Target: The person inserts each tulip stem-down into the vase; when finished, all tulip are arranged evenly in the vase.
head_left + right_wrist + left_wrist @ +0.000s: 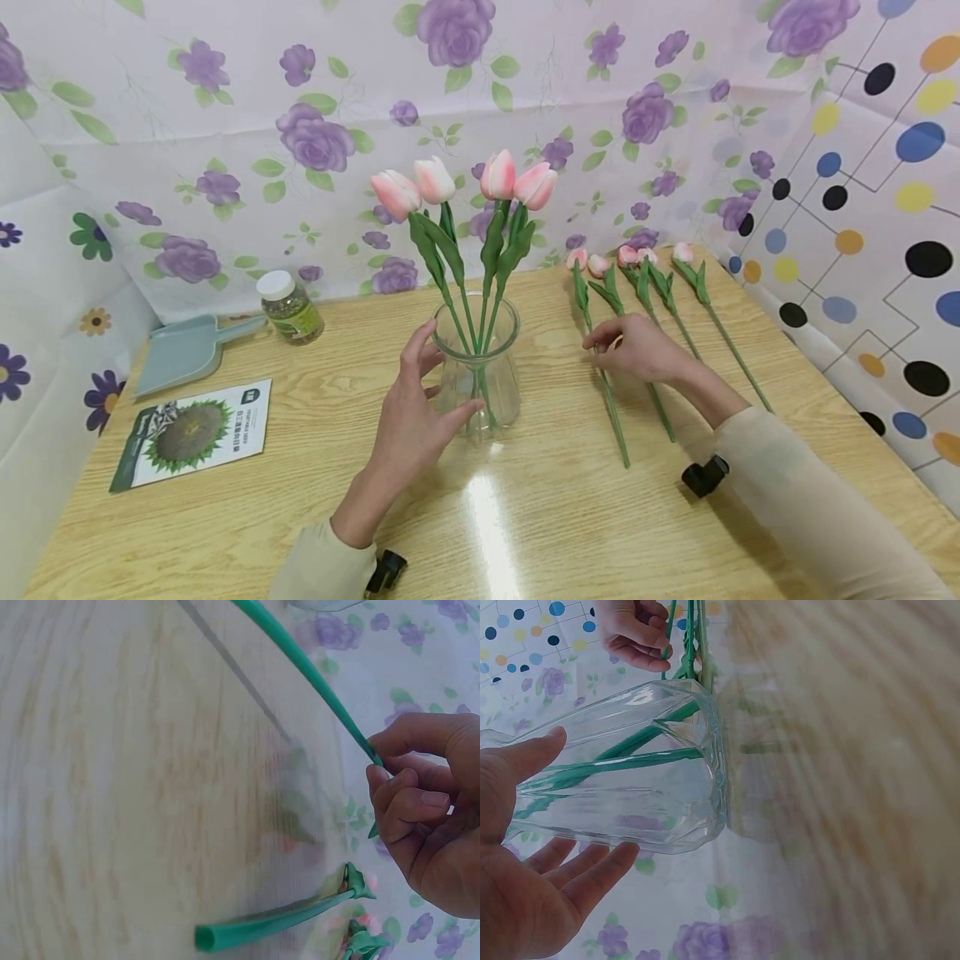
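A clear glass vase (506, 387) stands upright on the table, holding several artificial pink-and-white tulips (498, 177) with green stems. My left hand (408, 417) holds the vase from its left side, thumb toward the front and fingers reaching behind the glass. In the left wrist view, the thumb and fingers lie on opposite sides of the vase (652, 787). To the right, my right hand (637, 350) pinches the stem of the leftmost loose tulip (611, 408). The right wrist view shows that green stem (315, 679) between thumb and index finger, its shadow on the table beside it.
More loose tulips (731, 350) lie side by side at the right of the table (337, 350). At the left are a grey-blue dustpan (180, 354), a white-lidded jar (292, 308) and a seed packet (191, 433). Patterned cloth (225, 100) hangs behind the table.
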Tool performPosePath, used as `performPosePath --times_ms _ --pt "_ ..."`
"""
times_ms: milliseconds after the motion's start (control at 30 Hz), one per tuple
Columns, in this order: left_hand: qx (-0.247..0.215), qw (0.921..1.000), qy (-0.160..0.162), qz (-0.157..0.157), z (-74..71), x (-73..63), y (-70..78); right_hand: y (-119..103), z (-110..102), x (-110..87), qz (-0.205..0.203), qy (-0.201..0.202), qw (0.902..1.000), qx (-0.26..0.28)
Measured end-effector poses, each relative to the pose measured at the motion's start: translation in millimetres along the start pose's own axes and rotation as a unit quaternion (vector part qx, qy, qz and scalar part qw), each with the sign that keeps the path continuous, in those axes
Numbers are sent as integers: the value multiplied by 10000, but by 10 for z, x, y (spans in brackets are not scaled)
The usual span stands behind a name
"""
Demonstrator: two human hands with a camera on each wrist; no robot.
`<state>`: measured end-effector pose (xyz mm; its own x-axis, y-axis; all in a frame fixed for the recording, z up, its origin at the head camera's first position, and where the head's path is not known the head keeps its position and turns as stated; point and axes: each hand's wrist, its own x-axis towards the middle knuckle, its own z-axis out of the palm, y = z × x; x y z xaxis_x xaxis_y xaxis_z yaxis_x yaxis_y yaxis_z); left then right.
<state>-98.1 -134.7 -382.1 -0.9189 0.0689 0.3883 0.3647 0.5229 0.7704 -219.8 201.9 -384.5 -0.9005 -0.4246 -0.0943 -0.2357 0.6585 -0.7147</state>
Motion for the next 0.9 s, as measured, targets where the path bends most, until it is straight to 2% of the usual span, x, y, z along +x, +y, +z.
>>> performPosePath --times_ms 233,633,733,900 --pt "3 10000 -19 -14 -3 1 10 -31 -22 -16 50 28 9995 326" --pt "-29 10000 -3 -22 -3 8 1 -197 -95 -95 179 323 9956 859" --pt "-33 10000 -15 -12 -1 9 -4 -233 -123 -120 346 404 9919 1152" --pt "-36 10000 -8 -7 -1 5 -3 -278 -154 -131 540 637 9803 1791"
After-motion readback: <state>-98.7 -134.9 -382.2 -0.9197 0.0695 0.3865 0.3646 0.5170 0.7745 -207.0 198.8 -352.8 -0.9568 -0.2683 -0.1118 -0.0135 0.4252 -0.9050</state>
